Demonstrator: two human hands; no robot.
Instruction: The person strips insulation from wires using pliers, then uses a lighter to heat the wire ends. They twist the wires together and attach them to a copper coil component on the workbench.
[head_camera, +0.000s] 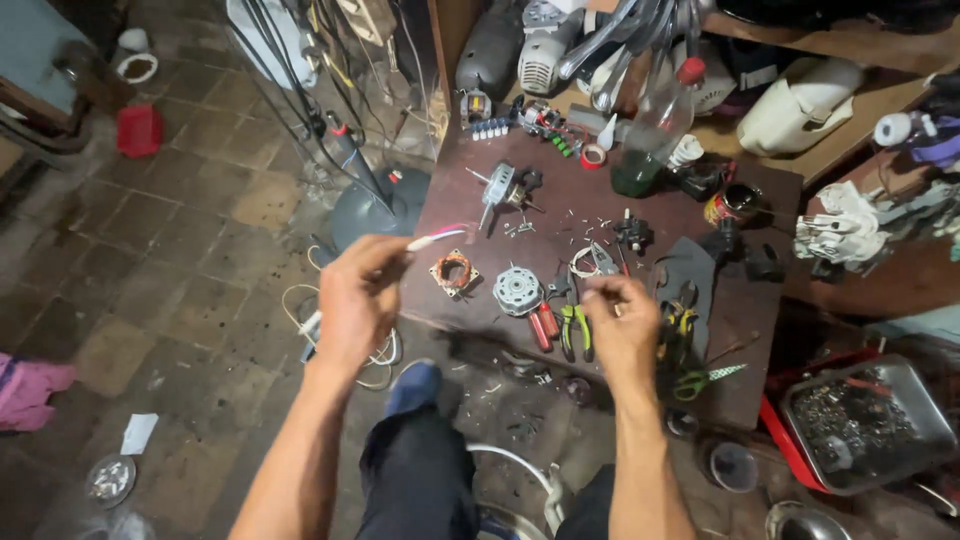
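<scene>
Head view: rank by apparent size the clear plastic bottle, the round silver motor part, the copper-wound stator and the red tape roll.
1. Clear plastic bottle
2. Round silver motor part
3. Copper-wound stator, only slightly smaller than the motor part
4. Red tape roll, though it lies farther from the camera

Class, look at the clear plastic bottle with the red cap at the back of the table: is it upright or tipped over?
Upright. The plastic bottle stands on its base on the table, red cap on top, dark liquid low inside.

A thin white wire (436, 238) with a pink tip sticks out sideways, up in the air. Its other end hangs down near the floor. It looks bendy.
</scene>
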